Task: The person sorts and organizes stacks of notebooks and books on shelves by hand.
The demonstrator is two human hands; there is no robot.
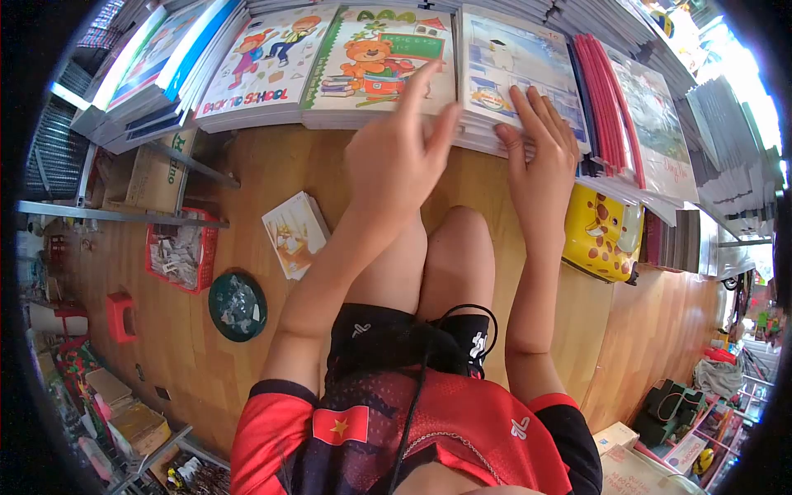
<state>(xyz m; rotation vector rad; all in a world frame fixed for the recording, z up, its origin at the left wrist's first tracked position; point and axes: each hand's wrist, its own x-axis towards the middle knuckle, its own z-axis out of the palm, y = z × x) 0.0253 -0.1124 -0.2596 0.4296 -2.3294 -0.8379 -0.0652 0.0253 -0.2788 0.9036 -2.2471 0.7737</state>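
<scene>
My right hand [540, 153] lies flat with fingers spread on a stack of notebooks with a blue-and-white cover [511, 58]. My left hand [400, 153] is raised beside it, fingers apart, in front of the stack with a teddy-bear cover [375, 49], holding nothing. It looks blurred by motion. A third stack, marked "Back to School" [260, 74], sits further left. I sit with bare knees under the shelf edge.
Red-spined books [606, 99] and more stacks fill the shelf to the right. A yellow giraffe-print bag [602, 235] hangs below. On the wooden floor lie a small booklet pack [295, 233], a red basket [177, 256], a round green tin [238, 305] and a red stool [121, 316].
</scene>
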